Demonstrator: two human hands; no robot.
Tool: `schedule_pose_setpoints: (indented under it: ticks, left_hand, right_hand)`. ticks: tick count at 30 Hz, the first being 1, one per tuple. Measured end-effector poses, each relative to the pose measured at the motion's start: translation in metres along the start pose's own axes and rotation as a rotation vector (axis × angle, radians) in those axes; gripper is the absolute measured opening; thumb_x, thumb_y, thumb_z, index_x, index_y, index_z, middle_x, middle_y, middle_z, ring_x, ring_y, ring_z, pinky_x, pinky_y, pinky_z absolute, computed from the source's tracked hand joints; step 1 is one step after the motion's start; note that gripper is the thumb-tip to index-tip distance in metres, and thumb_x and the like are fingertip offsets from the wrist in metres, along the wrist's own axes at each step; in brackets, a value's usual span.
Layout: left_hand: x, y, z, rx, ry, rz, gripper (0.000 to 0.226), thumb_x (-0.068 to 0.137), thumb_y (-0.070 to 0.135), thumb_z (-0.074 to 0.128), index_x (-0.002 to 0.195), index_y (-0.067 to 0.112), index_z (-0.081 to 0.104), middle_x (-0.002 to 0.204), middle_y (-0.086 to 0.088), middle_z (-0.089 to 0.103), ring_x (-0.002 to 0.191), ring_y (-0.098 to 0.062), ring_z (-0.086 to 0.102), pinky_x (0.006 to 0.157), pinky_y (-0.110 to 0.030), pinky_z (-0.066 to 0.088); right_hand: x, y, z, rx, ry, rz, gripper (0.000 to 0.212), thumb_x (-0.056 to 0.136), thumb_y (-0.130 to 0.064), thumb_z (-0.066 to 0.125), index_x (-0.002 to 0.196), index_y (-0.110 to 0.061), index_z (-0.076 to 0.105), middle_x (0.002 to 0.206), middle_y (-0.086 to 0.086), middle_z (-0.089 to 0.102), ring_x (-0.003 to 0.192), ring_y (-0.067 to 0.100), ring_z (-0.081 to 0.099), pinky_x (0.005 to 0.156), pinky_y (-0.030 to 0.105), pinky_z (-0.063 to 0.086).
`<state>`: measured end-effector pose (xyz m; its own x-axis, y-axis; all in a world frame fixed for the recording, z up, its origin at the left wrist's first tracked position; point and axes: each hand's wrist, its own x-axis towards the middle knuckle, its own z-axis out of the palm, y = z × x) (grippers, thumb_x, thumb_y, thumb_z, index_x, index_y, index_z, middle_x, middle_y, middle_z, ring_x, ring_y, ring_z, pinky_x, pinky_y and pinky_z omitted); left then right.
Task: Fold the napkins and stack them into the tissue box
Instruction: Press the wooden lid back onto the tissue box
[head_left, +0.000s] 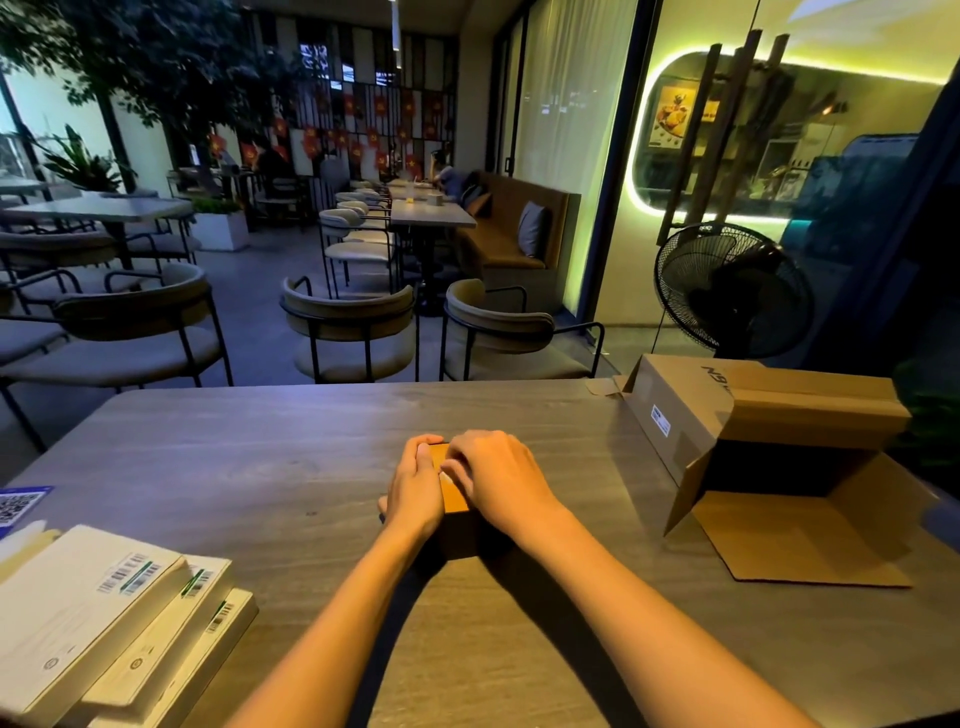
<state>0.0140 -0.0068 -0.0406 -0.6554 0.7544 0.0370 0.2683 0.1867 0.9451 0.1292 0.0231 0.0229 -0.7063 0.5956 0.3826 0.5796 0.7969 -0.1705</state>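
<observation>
A small wooden tissue box (453, 499) stands in the middle of the table, mostly covered by both hands. My left hand (415, 486) holds its left side, with the fingers curled over the far top edge. My right hand (493, 475) lies across the top, its fingers bent and pressing down on the lid near a thin pale slit. Three flat packs of napkins (98, 608) in white wrapping with barcode labels lie stacked at the near left corner of the table.
An open cardboard box (769, 441) lies on its side at the right, its flap spread over the wooden table (260, 467). A blue QR card (21, 506) sits at the left edge. Chairs stand beyond the far edge and a standing fan (732, 291) at the right.
</observation>
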Motion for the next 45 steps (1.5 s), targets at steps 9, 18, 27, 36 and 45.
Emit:
schedule_pose_setpoints:
  ticks: [9, 18, 27, 36, 45]
  left_hand:
    - [0.003, -0.005, 0.001, -0.081, -0.043, 0.006, 0.03, 0.105, 0.043, 0.023, 0.096, 0.054, 0.049, 0.101, 0.009, 0.062, 0.103, -0.017, 0.057, 0.103, -0.056, 0.04]
    - [0.003, -0.007, 0.0, -0.162, -0.095, -0.058, 0.039, 0.081, 0.05, 0.035, 0.118, 0.048, 0.049, 0.112, 0.003, 0.064, 0.112, -0.024, 0.058, 0.106, -0.058, 0.04]
    - [-0.001, -0.004, 0.001, -0.266, 0.087, -0.036, 0.019, 0.102, 0.052, 0.025, 0.102, 0.056, 0.044, 0.108, 0.003, 0.06, 0.104, -0.023, 0.056, 0.098, -0.058, 0.046]
    - [-0.017, 0.01, -0.008, 0.002, 0.182, 0.309, 0.036, 0.106, 0.047, 0.025, 0.114, 0.038, 0.058, 0.12, 0.014, 0.049, 0.109, -0.005, 0.047, 0.095, -0.029, 0.02]
    - [-0.008, 0.002, -0.005, 0.086, 0.105, 0.266, 0.016, 0.099, 0.04, 0.05, 0.104, 0.033, 0.063, 0.112, 0.009, 0.057, 0.107, -0.016, 0.052, 0.09, -0.031, 0.026]
  right_hand:
    - [0.01, 0.022, -0.008, 0.354, 0.138, 0.245, 0.016, 0.102, -0.03, 0.059, 0.099, -0.016, 0.067, 0.095, -0.001, 0.067, 0.09, 0.017, 0.063, 0.078, 0.038, 0.056]
    - [0.001, 0.035, -0.009, 0.347, 0.057, 0.264, 0.033, 0.095, -0.05, 0.065, 0.118, -0.026, 0.066, 0.105, -0.004, 0.07, 0.094, 0.014, 0.065, 0.082, 0.038, 0.059]
    - [-0.006, 0.033, -0.01, 0.097, -0.071, 0.273, 0.021, 0.091, -0.044, 0.071, 0.095, -0.025, 0.077, 0.113, -0.001, 0.059, 0.108, 0.021, 0.055, 0.088, 0.037, 0.052]
    - [0.008, 0.025, -0.033, -0.129, -0.387, 0.203, 0.06, 0.096, -0.068, 0.047, 0.117, -0.021, 0.077, 0.134, 0.006, 0.054, 0.127, 0.028, 0.045, 0.106, 0.045, 0.037]
    - [-0.011, 0.022, -0.03, -0.186, -0.577, 0.113, 0.074, 0.098, -0.075, 0.019, 0.141, -0.031, 0.06, 0.16, 0.006, 0.026, 0.148, 0.034, 0.017, 0.12, 0.057, 0.011]
